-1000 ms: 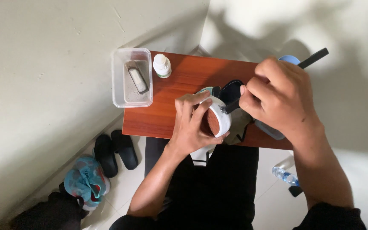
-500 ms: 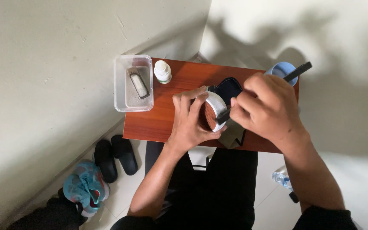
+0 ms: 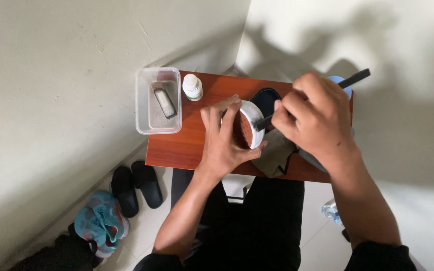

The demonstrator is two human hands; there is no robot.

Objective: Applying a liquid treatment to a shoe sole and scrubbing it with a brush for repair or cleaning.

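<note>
Both hands hold shoe (image 3: 247, 128) and brush (image 3: 355, 79) mid-table, edges clear.

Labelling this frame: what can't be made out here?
- Head view: working end of the dark-handled tool, hidden by the right hand.
- Shoe upper: covered by the left hand.
- Object in the clear container: too small to identify.
- Plastic bottle on the floor: mostly behind the right forearm.

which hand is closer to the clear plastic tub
Left. The left hand holds the shoe just right of the clear plastic tub; the right hand grips a dark brush farther right, across the table.
</note>
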